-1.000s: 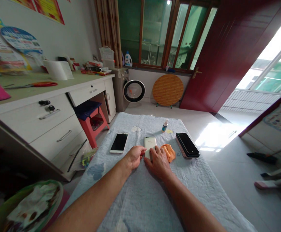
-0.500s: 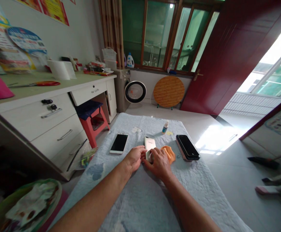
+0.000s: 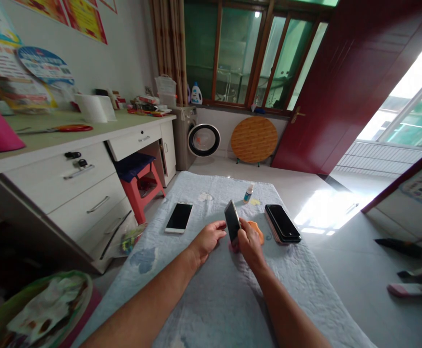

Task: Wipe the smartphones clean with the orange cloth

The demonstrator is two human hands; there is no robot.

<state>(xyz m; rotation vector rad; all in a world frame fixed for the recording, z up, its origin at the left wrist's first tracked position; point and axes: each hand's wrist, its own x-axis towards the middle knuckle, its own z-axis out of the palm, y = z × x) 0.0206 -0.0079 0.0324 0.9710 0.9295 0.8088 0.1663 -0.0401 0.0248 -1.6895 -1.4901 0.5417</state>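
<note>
My right hand (image 3: 250,244) is closed around the right edge of a smartphone (image 3: 232,220), which is tilted up on its side with the dark screen turned left. Beside the phone's left edge is my left hand (image 3: 210,237), fingers stretched towards it and holding nothing; contact cannot be made out. Partly hidden behind my right hand lies an orange cloth (image 3: 257,232). Another smartphone (image 3: 179,217), white with a black screen, lies face up to the left. Dark stacked phones (image 3: 283,223) rest on the right. A small bottle (image 3: 248,194) stands towards the far edge.
Everything lies on a table with a pale blue quilted cover (image 3: 203,299). To the left are a desk with drawers (image 3: 62,174), a red stool (image 3: 143,193) and a waste bin (image 3: 87,290). A washing machine (image 3: 181,140) and round wooden board (image 3: 254,140) stand beyond.
The phone, lying with its pale back up before, has been lifted and turned so its screen shows. My right hand now grips its right edge, and my left hand has come slightly away.
</note>
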